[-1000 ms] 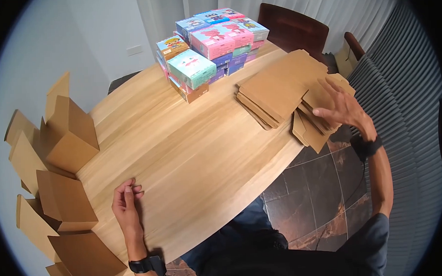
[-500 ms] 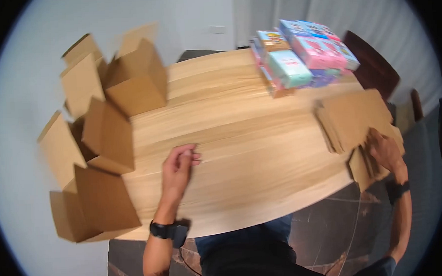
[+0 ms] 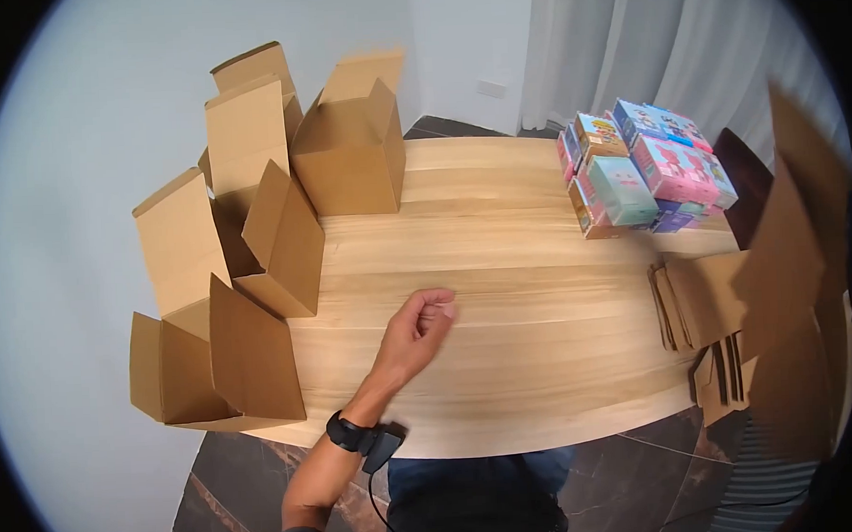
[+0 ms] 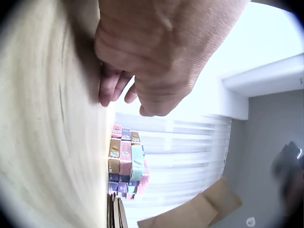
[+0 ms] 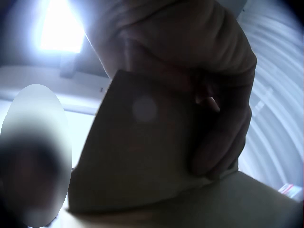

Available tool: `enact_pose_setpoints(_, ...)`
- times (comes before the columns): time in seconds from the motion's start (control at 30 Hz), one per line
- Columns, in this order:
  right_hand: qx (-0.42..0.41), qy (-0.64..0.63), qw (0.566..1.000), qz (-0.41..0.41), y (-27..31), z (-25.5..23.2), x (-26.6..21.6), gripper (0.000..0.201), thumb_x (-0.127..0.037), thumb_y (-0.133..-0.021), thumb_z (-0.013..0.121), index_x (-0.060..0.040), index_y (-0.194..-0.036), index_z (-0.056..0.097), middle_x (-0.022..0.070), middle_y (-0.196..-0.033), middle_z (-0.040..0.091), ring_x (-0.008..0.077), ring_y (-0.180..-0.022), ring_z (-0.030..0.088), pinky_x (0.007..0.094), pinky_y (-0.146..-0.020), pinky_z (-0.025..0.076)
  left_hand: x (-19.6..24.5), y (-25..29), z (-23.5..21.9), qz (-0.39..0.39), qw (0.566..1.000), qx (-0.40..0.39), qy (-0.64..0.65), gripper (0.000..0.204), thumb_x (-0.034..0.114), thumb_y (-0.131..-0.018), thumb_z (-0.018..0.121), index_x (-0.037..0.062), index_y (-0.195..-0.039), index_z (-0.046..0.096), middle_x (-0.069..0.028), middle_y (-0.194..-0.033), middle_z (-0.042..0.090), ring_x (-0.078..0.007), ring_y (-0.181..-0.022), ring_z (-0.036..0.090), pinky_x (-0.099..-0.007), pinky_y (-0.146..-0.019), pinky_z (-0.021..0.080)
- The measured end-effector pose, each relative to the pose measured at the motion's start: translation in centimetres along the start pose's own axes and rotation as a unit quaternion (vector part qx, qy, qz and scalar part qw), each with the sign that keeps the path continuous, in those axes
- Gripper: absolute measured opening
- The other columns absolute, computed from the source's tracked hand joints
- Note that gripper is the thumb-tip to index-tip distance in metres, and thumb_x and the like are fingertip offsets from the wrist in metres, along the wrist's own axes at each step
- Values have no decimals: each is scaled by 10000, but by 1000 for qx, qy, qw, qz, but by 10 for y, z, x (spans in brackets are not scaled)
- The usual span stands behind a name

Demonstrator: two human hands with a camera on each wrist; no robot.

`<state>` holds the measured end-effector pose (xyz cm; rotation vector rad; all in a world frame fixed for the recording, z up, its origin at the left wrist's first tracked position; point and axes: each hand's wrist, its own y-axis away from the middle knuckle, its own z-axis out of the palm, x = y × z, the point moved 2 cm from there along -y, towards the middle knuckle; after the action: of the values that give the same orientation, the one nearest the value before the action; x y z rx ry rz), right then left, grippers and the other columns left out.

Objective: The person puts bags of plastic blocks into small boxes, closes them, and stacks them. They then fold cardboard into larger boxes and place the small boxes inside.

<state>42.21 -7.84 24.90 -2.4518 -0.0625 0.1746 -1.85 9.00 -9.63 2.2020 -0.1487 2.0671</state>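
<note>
A flattened cardboard box [image 3: 786, 241] is raised at the right end of the table, blurred and partly unfolded in the head view. My right hand [image 5: 213, 71] grips it, fingers curled over its edge in the right wrist view; the head view hides this hand behind the cardboard. Below lies a stack of flat cardboard boxes [image 3: 708, 292], with more folded ones [image 3: 721, 377] sticking out at the table's edge. My left hand [image 3: 415, 335] rests by the middle of the table, fingers loosely curled and holding nothing.
Several opened cardboard boxes [image 3: 278, 244] stand with flaps up along the left side of the wooden table [image 3: 506, 358]. Small colourful boxes [image 3: 622, 191] are piled at the far right. Behind them are a dark chair [image 3: 745, 166] and a white curtain [image 3: 607, 49].
My right hand has reached down to the flat stack and lifted one flattened box up. The head view has turned left. The left hand stays over the table, fingers loosely curled.
</note>
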Motion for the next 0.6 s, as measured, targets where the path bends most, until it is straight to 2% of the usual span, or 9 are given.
enact_pose_setpoints(0.03,14,-65,998,-15,-2,-2,-20,325,-217,-1067,537,-64,-1332,647,208,-1141,747,367,-921,740,359,-834,604,9,6,4,-17,998,-32,-48,408,256,-1064,621,-1,-1375,559,-116,-1220,628,-169,-1074,639,-289,-914,533)
enact_pose_setpoints(0.1,14,-219,975,-36,-7,7,-55,342,-209,-1064,533,-29,-1339,627,211,-1142,740,349,-948,736,360,-852,600,47,28,20,116,979,-131,-104,626,330,-1043,649,63,-1552,399,-169,-1486,468,-245,-1332,536,-370,-1046,482)
enact_pose_setpoints(0.17,-25,-383,923,-37,-12,26,-84,360,-200,-1061,529,5,-1345,607,214,-1143,734,332,-974,733,362,-869,596,103,59,35,192,943,-260,-74,1056,539,-959,699,33,-1656,88,-231,-1687,162,-348,-1564,215,-434,-1216,298)
enact_pose_setpoints(0.23,-95,-527,844,-7,-17,47,-114,380,-192,-1058,524,39,-1352,588,218,-1145,727,314,-1001,730,363,-887,592,145,83,44,181,925,-311,123,1321,743,-831,708,41,-1657,-46,-205,-1732,39,-338,-1608,39,-484,-1260,168)
enact_pose_setpoints(0.43,-317,-671,665,85,-14,111,-185,408,-111,-1029,541,106,-1374,547,217,-1147,720,266,-1060,725,347,-921,584,222,117,0,145,963,-167,153,1470,831,-697,743,34,-1659,-32,-184,-1736,26,-353,-1606,62,-553,-1247,150)
enact_pose_setpoints(0.47,-297,-618,727,-21,-11,124,-195,399,-32,-981,572,97,-1359,568,212,-1133,731,256,-1043,734,335,-905,591,232,124,-1,139,967,-144,155,1487,841,-682,747,34,-1659,-30,-182,-1737,24,-355,-1605,64,-560,-1246,148)
enact_pose_setpoints(0.5,-288,-589,751,-75,-8,131,-199,404,8,-957,588,93,-1352,579,210,-1126,736,251,-1034,738,329,-897,595,239,131,3,117,985,-47,122,1533,940,-576,691,48,-1658,70,-204,-1714,123,-372,-1586,150,-544,-1241,185)
enact_pose_setpoints(0.53,-273,-560,772,-127,-5,138,-204,413,48,-933,604,88,-1344,589,207,-1119,741,247,-1026,743,324,-889,599,240,135,-3,117,989,-15,88,1464,897,-572,734,45,-1620,168,-213,-1695,176,-382,-1573,188,-555,-1231,204)
enact_pose_setpoints(0.6,-182,-379,857,-299,2,145,-208,526,59,-806,781,59,-1305,616,154,-1043,737,239,-784,730,330,-683,609,229,137,-20,232,971,-8,-53,1328,811,-565,821,40,-1544,363,-229,-1656,283,-402,-1547,265,-577,-1211,244)
